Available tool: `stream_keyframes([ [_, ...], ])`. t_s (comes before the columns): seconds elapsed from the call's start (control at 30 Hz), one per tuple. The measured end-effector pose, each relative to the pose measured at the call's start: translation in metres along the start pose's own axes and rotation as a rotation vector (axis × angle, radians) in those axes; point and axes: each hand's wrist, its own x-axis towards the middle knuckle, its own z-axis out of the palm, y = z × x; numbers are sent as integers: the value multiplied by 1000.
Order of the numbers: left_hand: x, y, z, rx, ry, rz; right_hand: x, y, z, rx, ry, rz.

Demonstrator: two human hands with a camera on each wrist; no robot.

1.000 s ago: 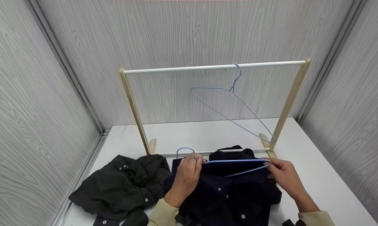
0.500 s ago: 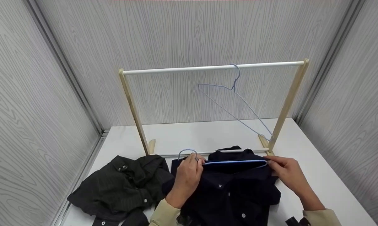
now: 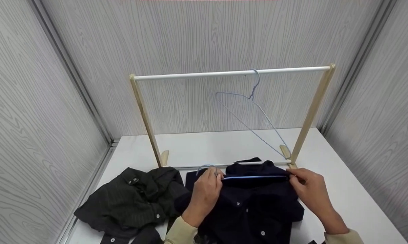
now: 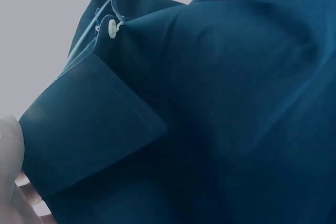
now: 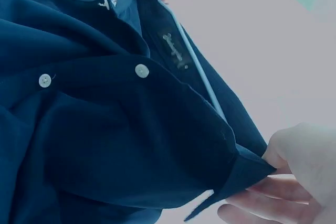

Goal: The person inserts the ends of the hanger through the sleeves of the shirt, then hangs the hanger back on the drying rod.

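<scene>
A dark navy button-up shirt (image 3: 244, 210) lies in front, its collar edges held up. Inside its neck opening runs a thin light-blue wire hanger (image 3: 255, 177), whose hook pokes out behind my left hand (image 3: 206, 191). That hand pinches the hanger near its neck, by the shirt's collar. My right hand (image 3: 310, 189) pinches the shirt's collar edge by the hanger's right end. In the right wrist view, the right thumb and fingers (image 5: 286, 153) hold the collar tip, and the hanger's wire (image 5: 202, 77) shows inside. Cloth hides the hanger's lower part.
A dark grey-green buttoned shirt (image 3: 133, 200) lies crumpled at the left. Behind stands a wooden rack with a white rod (image 3: 197, 74); a second wire hanger (image 3: 251, 96) hangs from it. The white table (image 3: 197, 145) is bounded by panelled walls.
The hanger's right end has sunk into the navy shirt, and its lower wire has gone from sight. Its hook has tipped lower. The left hand has shifted slightly right; the right hand now pinches the cloth.
</scene>
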Motion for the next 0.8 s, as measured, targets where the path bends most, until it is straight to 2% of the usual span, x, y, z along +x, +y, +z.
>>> stream_keyframes([
  [0.23, -3, 9, 9, 67, 1, 96, -3, -11, 8, -89, 9, -58],
  [0.43, -1, 17, 10, 11, -42, 134, -8, -18, 26, -132, -39, -109],
  [0.53, -1, 19, 9, -20, -82, 140, -10, -20, 36, -146, -27, -209],
  [0.7, -2, 22, 7, -36, -150, 145, -14, -29, 53, -128, -21, -441],
  [0.8, -2, 24, 6, -45, -181, 152, -16, -36, 62, -109, -59, -503],
])
